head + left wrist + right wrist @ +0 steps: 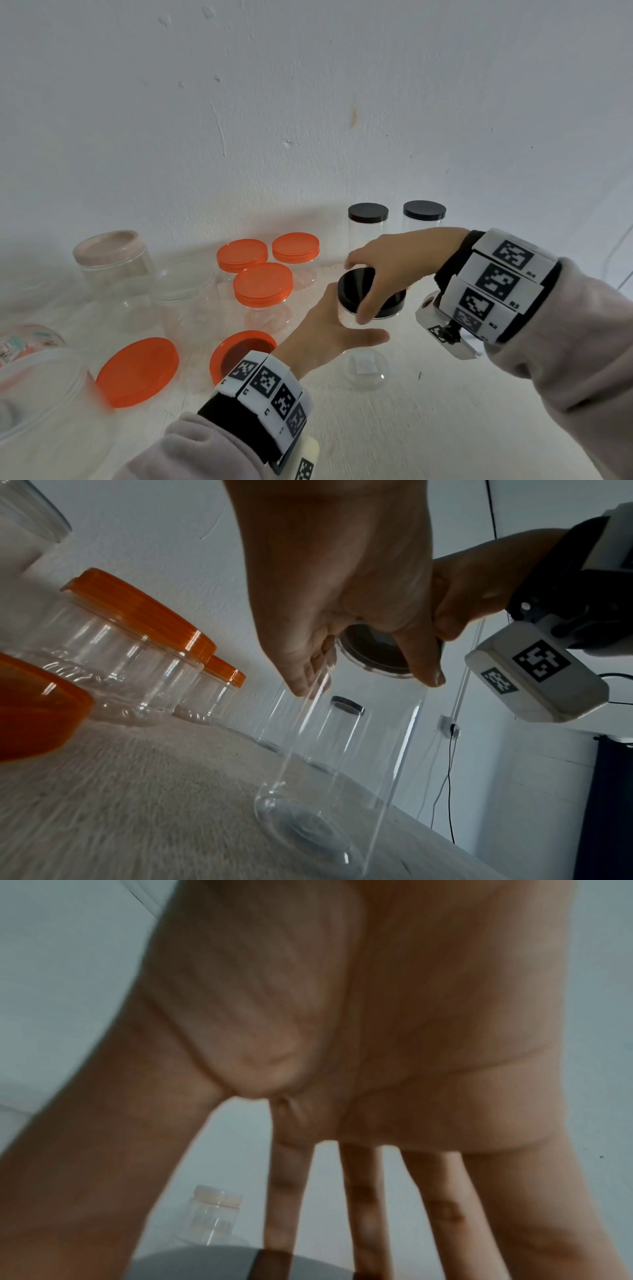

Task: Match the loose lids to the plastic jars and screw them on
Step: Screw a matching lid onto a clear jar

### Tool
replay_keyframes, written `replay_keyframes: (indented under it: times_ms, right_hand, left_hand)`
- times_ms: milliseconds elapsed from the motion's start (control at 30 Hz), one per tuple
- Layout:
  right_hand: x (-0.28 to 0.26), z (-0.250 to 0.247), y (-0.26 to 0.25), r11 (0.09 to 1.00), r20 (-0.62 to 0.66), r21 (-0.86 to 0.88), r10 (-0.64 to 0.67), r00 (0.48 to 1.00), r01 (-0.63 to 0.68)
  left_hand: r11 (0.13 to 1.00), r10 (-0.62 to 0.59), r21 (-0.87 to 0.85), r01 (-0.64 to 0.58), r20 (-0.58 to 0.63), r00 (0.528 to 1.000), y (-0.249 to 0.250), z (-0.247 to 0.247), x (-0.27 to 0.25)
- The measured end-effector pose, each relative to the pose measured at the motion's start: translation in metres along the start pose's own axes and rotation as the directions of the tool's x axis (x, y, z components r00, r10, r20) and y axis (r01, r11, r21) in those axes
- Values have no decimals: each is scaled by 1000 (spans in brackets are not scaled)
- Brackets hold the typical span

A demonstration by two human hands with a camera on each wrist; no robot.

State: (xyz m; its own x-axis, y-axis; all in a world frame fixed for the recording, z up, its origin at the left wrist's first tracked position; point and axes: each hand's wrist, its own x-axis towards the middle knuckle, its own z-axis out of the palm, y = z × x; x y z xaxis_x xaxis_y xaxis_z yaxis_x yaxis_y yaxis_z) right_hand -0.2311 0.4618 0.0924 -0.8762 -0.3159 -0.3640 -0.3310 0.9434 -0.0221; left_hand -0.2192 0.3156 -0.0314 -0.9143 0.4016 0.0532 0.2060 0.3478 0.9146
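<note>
Logging from the remote station: white desk (428, 428) against a plain wall carries the whole set. Largest items sit left: open clear jars (116, 263), one at the near-left edge blurred, so I cannot read its state. Mid-desk, three squat jars already wear orange lids (263, 283); two loose orange lids (137, 371) lie nearer me, one flat side up, one hollow side up. At the back, two tall jars with black lids (368, 211) stand closed. The working piece is the tall clear jar (364, 368), upright on the desk just right of centre, long axis vertical. My left hand (320, 337) wraps its upper wall from the left, thumb across the front, holding it steady. My right hand (394, 267) comes over from the right and above, fingers spread and curled round the rim of the black lid (356, 286) seated on the jar's mouth. Right wrist view shows fingertips on dark plastic, blurred. Key relation: lid lies directly beneath the right hand, coaxial with the jar, so I judge the coming move to be a twist about that vertical axis, left hand resisting. How far the thread is engaged I cannot tell.
</note>
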Motion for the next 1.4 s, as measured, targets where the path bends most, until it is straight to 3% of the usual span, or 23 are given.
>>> replay_keyframes:
  times_ms: [167, 267, 400, 500, 567, 767, 900, 1067, 1233, 1300, 1400]
  right_hand:
    - [-5, -5, -2, 990, 23, -24, -139, 990, 139]
    - [-4, -2, -2, 996, -25, -1, -88, 996, 88]
    - [0, 10, -5, 999, -186, -42, 17, 982, -25]
    - [-1, 8, -2, 1000, -92, 11, 7, 996, -6]
    - [-4, 3, -1, 998, -2, 13, -69, 998, 69]
    - [-5, 1, 0, 975, -44, 40, -218, 975, 220]
    - [-2, 3, 0, 983, -78, 11, -182, 980, 183]
    - [3, 13, -7, 998, -208, -48, -47, 977, 38]
    - [-4, 0, 2, 989, 1, 61, -138, 990, 137]
    - [-4, -2, 4, 984, -22, 63, -167, 986, 168]
    - [-1, 3, 4, 991, -94, 68, -112, 989, 118]
  left_hand:
    - [1000, 15, -10, -15, -2, 1000, 2, 1, 0]
    - [1000, -5, -9, 5, -6, 1000, 1, 0, 0]
    - [1000, -5, -13, 5, 1, 1000, 0, 1, 0]
    - [1000, -10, -15, 10, 3, 1000, 0, 1, 0]
    - [1000, -12, -8, 12, -1, 1000, 0, 1, 0]
    - [1000, 12, 5, -12, 2, 1000, 2, 1, 0]
    - [1000, 10, -3, -10, -4, 1000, -1, 0, 0]
    - [1000, -9, -9, 8, -14, 1000, -2, 0, 0]
    - [1000, -2, -13, 2, -10, 1000, -3, 1, 1]
    - [1000, 11, -7, -11, -13, 1000, -3, 1, 1]
    - [1000, -10, -17, 9, -11, 1000, -3, 1, 1]
